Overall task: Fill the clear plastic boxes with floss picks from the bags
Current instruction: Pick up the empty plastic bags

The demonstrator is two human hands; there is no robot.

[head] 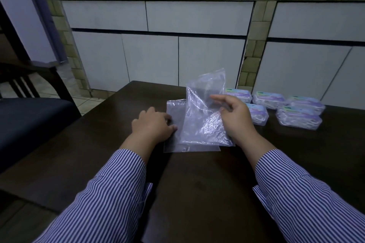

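Holding: my right hand [236,116] pinches the raised bag [204,112] at its right edge, thumb and curled fingers on the plastic, index finger stretched out across the film.
Left hand: my left hand [153,123] lies fingers-down on the flat bag [173,108], pressing its left part to the counter [122,144]; whether the fingertips pinch the film I cannot tell.
Hands together or apart: apart, one bag each, the raised bag hanging between them.
Raised bag: looks empty and crinkled, long axis running up and away from me, tilted a little rightward; top edge high and far, bottom corner touching down over the flat bag. Which end is the mouth I cannot tell.
Flat bag: lying under the raised one, zip strip at the far edge, long axis running away from me. It looks empty too.
Boxes: five filled boxes [300,112] sit in a cluster to the right, lids on, white picks showing through the walls. The nearest is just behind my right hand, the rest further right.
Key relation: the boxes lie to the right of both hands, so my right hand is the nearer one; the bags sit between the hands.
Judgement: with the visible boxes full and both bags looking spent, I reckon we're near the end, tidying bags. No unfilled box or full bag in view.
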